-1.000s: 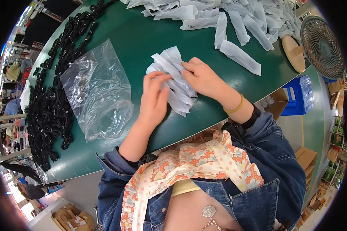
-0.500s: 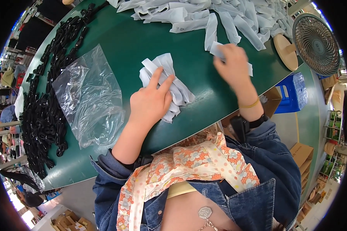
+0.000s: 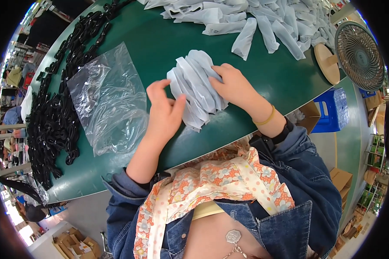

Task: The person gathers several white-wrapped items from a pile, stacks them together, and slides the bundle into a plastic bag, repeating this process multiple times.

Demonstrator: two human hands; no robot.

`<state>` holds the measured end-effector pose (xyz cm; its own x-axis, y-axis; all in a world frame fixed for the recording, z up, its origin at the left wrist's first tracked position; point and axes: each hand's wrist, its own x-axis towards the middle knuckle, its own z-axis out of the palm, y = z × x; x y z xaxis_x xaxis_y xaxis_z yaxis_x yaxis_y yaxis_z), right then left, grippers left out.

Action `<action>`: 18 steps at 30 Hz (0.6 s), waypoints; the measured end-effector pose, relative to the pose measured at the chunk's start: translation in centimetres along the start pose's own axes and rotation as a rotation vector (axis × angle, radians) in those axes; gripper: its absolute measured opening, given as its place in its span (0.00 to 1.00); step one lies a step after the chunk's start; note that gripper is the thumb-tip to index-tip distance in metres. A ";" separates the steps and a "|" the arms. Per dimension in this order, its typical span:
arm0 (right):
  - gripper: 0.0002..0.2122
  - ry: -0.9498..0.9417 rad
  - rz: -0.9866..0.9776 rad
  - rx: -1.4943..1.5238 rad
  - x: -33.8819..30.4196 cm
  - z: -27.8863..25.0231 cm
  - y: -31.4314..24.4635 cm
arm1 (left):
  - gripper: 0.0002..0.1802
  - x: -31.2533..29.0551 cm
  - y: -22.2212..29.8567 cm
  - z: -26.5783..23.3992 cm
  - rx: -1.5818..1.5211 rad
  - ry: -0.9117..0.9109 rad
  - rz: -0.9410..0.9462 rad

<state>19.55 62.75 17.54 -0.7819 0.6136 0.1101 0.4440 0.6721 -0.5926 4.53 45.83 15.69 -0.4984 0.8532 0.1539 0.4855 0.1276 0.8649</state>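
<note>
A fanned stack of long, pale grey-white pouches (image 3: 196, 86) stands on the green table in front of me. My left hand (image 3: 165, 110) is at the stack's left side, fingers bent and thumb spread apart, with nothing visible in its grasp. At the right side, my right hand (image 3: 235, 86) has its fingers and thumb closed on the outermost pouch; part of that grip is hidden. Beyond them lies a big heap of the same pouches (image 3: 246, 36). A clear plastic bag (image 3: 112, 103) lies flat to the left of my left hand.
Bundled black cables (image 3: 52, 125) run along the table's left side. A fan (image 3: 359, 54) and a round wooden-coloured stand (image 3: 326, 64) are at the right edge. Below that edge are a blue plastic stool (image 3: 333, 110) and an open cardboard box (image 3: 309, 116).
My right hand has come from the heap to the stack's right side, bringing a pouch. My left hand has moved off the stack's top to its left side; the stack is now fuller and more upright.
</note>
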 end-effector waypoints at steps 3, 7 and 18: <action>0.26 -0.215 0.161 0.080 -0.2 -0.8 -1.9 | 0.14 -1.0 0.3 -0.8 -0.419 -0.014 -0.333; 0.36 0.064 -0.086 -0.365 -2.5 2.5 -5.6 | 0.16 -1.5 1.2 -1.7 -0.643 -0.168 -0.580; 0.41 -0.263 -0.629 -0.154 -2.9 -0.4 -3.0 | 0.43 -0.7 2.2 -1.7 0.593 -0.225 0.461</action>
<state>20.60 59.12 19.35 -0.9822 -0.0185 0.1867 -0.0855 0.9300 -0.3576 4.72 44.61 18.26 -0.0267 0.9595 0.2803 0.9420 -0.0696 0.3282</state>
